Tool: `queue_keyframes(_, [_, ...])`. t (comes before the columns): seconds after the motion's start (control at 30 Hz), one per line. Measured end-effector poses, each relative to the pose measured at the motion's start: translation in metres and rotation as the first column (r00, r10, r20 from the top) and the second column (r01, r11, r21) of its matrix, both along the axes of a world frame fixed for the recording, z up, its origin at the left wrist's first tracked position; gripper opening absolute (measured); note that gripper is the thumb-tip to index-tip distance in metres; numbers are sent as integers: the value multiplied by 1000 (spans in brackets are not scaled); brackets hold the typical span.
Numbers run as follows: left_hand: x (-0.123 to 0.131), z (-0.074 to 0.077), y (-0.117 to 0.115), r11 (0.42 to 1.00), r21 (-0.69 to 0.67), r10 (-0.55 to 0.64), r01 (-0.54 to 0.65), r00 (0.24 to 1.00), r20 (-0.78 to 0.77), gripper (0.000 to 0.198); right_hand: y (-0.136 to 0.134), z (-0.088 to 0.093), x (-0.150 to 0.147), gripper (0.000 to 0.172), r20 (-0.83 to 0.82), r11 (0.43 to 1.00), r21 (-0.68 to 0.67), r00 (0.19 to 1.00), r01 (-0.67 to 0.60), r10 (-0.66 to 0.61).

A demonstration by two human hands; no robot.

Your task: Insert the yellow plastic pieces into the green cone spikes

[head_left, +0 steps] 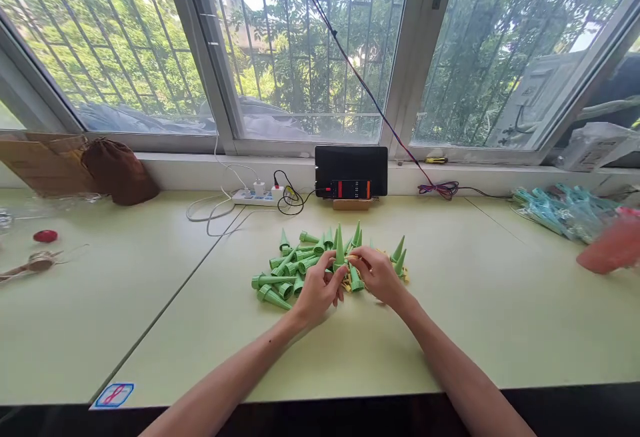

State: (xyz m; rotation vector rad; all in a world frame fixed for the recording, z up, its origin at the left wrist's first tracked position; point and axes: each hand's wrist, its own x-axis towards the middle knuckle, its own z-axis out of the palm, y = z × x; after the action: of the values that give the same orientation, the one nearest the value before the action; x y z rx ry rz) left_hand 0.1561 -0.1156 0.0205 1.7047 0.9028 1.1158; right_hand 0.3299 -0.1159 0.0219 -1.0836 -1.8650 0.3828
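My left hand is closed around the base of a green plastic cone spike, which points upward. Close beside it, my right hand pinches a small yellow piece against the side of that spike. Whether the piece is seated in the spike is too small to tell. More green spikes lie in a heap to the left and behind my hands, some upright and some on their sides. Small yellow pieces are scattered under and behind my right hand, partly hidden by it.
A phone leans on a black tablet behind the heap. A power strip with cables is left of it. At the right lie blue plastic-wrapped items and a red bag. A brown pouch stands back left.
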Motion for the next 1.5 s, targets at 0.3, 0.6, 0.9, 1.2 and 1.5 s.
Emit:
queue_keyframes(0.3, [0, -3, 4, 999, -10, -48, 48, 999, -25, 32, 2, -2, -1, 24, -17, 1000, -15, 1000, 8, -8])
queue_keyframes(0.6, [0, -2, 4, 999, 5, -54, 54, 999, -3, 31, 4, -3, -2, 28, -2, 1000, -1, 1000, -11, 11])
queue_keyframes(0.9, [-1, -6, 6, 998, -10, -70, 70, 997, -37, 33, 5, -6, 1, 33, 31, 999, -29, 999, -34, 35])
queue_keyframes(1.2, [-1, -6, 4, 997, -27, -77, 76, 997, -20, 35, 6, -8, 2, 41, 53, 998, -69, 998, -13, 16])
queue_keyframes(1.5, [-2, -5, 4, 997, 16, -80, 81, 994, -75, 33, 5, -6, 2, 43, 41, 998, -55, 999, -18, 20])
